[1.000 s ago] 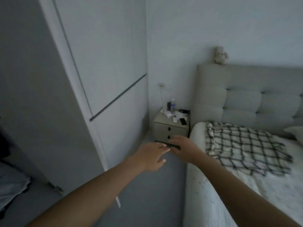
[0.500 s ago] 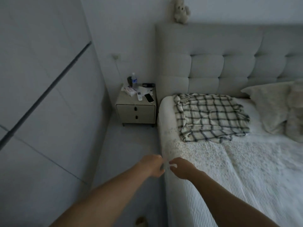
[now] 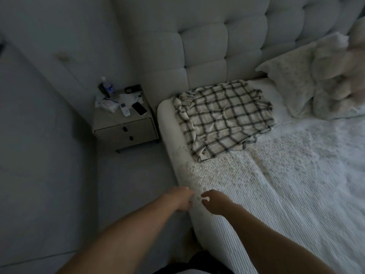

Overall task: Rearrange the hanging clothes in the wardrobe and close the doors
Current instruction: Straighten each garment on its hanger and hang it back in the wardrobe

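Both hands (image 3: 197, 200) nearer the bed edge, plaid shirt (image 3: 223, 119) well beyond.

My blurred left hand (image 3: 180, 198) hides its own fingertips. The fluffy pale pillow (image 3: 343, 62) at upper right is cut by the frame's edge.

You've got one view only, the wide-angle camera on your head, tilted forward and steeply down. It looks along your forearms to your left hand (image 3: 180, 198) and right hand (image 3: 214, 201), close below the lens at the bed (image 3: 256, 204) edge. Farther off sit the nightstand (image 3: 126, 128) and headboard (image 3: 223, 46), edges bending outward.
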